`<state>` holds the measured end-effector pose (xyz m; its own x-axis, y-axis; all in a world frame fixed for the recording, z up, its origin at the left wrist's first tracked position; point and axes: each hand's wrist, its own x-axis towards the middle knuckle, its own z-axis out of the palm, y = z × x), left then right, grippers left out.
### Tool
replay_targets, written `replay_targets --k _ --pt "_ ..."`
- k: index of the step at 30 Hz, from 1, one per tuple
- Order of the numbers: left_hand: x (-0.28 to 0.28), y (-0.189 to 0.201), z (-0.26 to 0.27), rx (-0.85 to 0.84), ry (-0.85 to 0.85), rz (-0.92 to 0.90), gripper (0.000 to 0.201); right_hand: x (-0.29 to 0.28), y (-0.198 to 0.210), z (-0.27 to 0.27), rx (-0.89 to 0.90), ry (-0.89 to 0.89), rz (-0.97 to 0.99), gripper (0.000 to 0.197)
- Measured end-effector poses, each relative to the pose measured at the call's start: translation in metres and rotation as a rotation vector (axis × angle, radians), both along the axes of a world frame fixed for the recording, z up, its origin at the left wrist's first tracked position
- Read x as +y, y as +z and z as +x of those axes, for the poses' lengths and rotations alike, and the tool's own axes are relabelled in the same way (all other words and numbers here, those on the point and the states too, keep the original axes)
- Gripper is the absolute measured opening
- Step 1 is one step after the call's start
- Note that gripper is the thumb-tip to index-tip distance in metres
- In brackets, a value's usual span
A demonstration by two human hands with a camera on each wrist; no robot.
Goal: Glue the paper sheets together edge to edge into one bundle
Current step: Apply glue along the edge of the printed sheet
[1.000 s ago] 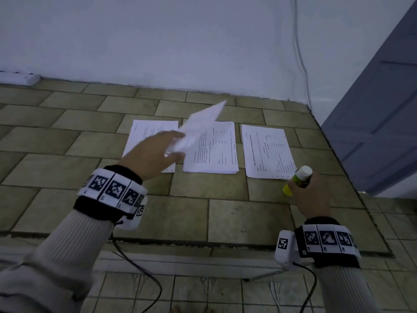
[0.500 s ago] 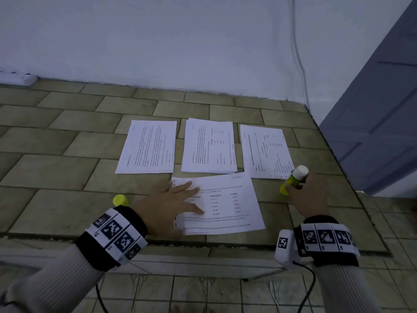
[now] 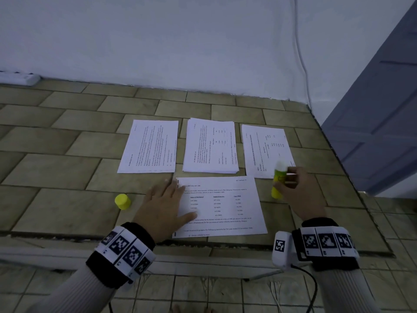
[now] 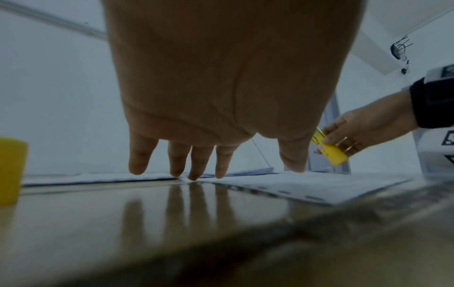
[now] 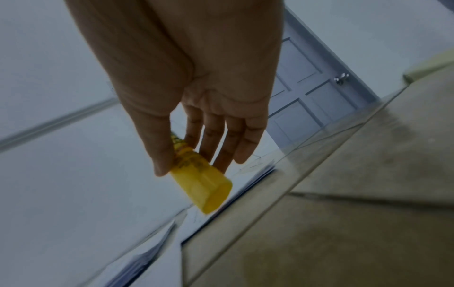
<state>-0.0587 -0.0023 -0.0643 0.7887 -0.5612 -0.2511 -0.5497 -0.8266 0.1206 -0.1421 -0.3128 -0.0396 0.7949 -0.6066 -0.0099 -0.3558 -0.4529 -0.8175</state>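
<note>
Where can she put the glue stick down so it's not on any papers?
Bare tiles lie right of the front sheet, under the right hand holding the glue stick. More lie left of the yellow cap. The back row of paper stacks is crowded.

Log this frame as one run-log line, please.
left hand: flat on near sheet | right hand: holds glue stick, uncapped | cap: on table

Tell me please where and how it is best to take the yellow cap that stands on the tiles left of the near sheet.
Probably pinch the yellow cap round its side wall, coming from above: it stands upright and apart, with bare tile around it. The left hand, flat on the near sheet, is nearest; the right hand holds the glue stick.
</note>
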Motion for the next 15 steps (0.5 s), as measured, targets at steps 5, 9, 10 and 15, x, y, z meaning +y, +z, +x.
replay_targets --k 5,9,10,15 --pt "0.007 -0.015 -0.003 -0.052 -0.042 -0.054 0.123 0.022 0.012 0.007 -0.081 0.166 -0.012 0.030" --pt "0.014 -0.021 0.001 -0.079 -0.085 -0.129 0.102 0.041 0.014 0.016 -0.130 0.214 0.150 0.037" --pt "0.016 -0.024 0.003 -0.088 -0.095 -0.136 0.100 0.046 0.014 0.021 -0.138 0.217 0.175 0.039" --pt "0.022 -0.038 0.007 -0.131 -0.110 -0.190 0.093 0.077 0.018 0.043 -0.192 0.267 0.186 0.033"
